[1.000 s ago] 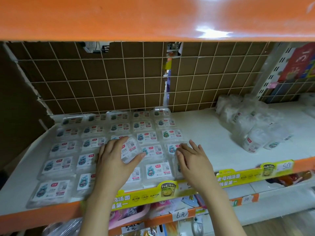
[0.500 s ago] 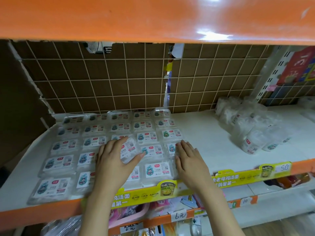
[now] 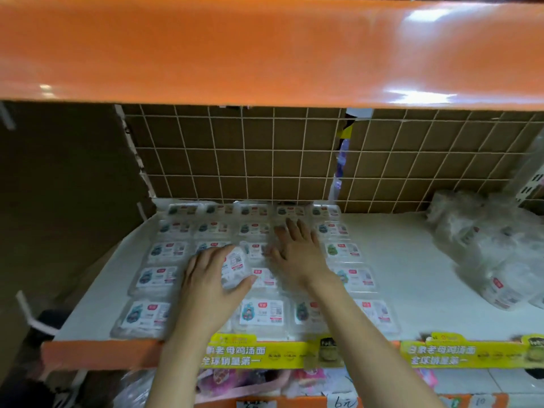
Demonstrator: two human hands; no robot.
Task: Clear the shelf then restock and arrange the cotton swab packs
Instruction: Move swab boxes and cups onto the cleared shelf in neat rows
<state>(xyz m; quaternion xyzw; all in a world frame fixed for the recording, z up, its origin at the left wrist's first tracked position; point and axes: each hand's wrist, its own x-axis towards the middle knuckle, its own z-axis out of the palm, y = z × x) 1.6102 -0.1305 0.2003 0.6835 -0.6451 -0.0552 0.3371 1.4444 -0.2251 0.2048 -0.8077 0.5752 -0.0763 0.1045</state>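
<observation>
Several clear cotton swab packs (image 3: 154, 279) with white labels lie flat in neat rows on the left half of the white shelf (image 3: 406, 278). My left hand (image 3: 210, 285) grips one loose, rounded swab pack (image 3: 234, 267) above the laid rows, fingers and thumb curled round it. My right hand (image 3: 297, 253) lies flat with spread fingers on the packs in the middle rows, further back than my left hand. A heap of more swab packs (image 3: 488, 257) in clear wrapping sits at the right of the shelf.
An orange shelf (image 3: 265, 51) hangs low overhead. A wire grid over brown cardboard (image 3: 250, 160) backs the shelf. Yellow label strips (image 3: 259, 353) run along the orange front edge. Goods and price tags fill the lower shelf (image 3: 265, 384).
My right hand has moved from the right edge of the front rows up and back onto the middle rows. The view shifted left and closer. My left hand keeps holding its pack.
</observation>
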